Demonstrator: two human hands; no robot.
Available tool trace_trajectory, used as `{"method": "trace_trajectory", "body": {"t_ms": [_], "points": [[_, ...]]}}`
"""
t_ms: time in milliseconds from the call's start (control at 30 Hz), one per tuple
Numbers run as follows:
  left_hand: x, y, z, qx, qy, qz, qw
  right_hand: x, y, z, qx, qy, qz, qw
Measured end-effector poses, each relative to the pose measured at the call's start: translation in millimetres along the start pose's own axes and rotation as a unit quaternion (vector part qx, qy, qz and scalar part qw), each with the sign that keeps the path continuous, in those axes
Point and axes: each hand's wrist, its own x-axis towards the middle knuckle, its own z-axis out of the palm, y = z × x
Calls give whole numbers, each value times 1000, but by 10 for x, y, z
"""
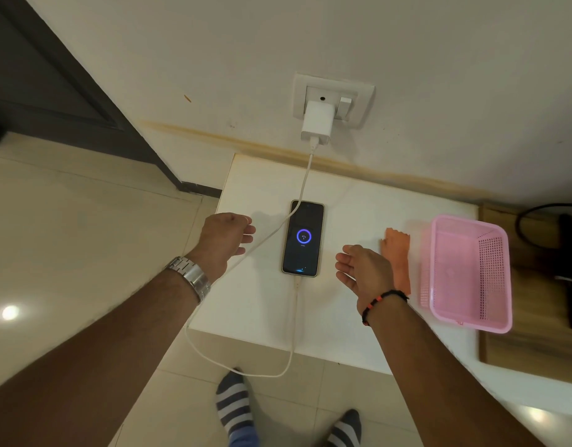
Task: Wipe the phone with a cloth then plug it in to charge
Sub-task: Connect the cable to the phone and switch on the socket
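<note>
A dark phone [303, 238] lies face up on the white table [359, 201], its screen lit with a blue charging ring. A white cable [268, 235] runs from its near end, loops off the table's front edge and climbs to a white charger [316, 122] in the wall socket [333, 100]. An orange cloth [397, 250] lies flat to the right of the phone, partly behind my right hand. My left hand [225, 241] hovers left of the phone, fingers apart, holding nothing. My right hand [363, 269] hovers right of it, palm open and empty.
A pink plastic basket [468, 272] stands at the table's right end, beside the cloth. Right of it is a wooden surface [536, 324] with a dark object and black cord. A dark door [52, 75] is at left. My striped socks [233, 404] are on the tiled floor.
</note>
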Motion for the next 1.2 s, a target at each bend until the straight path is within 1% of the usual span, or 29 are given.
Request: {"method": "trace_trajectory", "body": {"t_ms": [200,667,767,867,967,1100,1200], "points": [[20,-36,-7,2,0,2,1000,9,-4,-1,2,-2,1,1000],[66,-97,-53,51,14,23,998,77,-9,-22,20,1,1,1000],[106,-148,-71,114,19,45,992,96,-35,-22,16,-1,-2,1000],[140,-212,-94,225,17,66,972,124,-65,-28,12,-6,-7,1000],[148,-262,-105,292,1,74,954,160,-105,-17,12,-10,-15,1000],[170,-284,-78,352,-21,82,932,216,-187,30,-11,-10,-58,998],[197,-300,-81,395,-22,91,914,257,-289,76,-70,-32,-101,992]]}}
